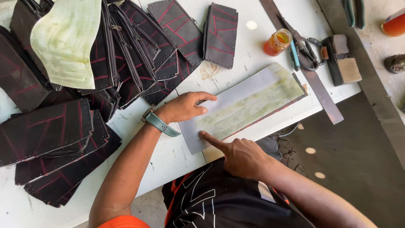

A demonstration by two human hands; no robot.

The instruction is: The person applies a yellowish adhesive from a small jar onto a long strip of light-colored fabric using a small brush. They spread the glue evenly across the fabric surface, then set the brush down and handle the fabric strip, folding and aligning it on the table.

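white table [168, 156] bears black pouches [46, 131], grey sheet [240, 105], amber jar [277, 42], metal ruler [322, 95].

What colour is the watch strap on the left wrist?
The watch strap is muted teal-green, seen best in the head view.

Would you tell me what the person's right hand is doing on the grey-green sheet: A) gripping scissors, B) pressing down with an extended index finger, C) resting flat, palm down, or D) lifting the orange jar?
B: the right hand presses its extended index finger onto the near edge of the grey-green sheet, while the left hand lies flat on it.
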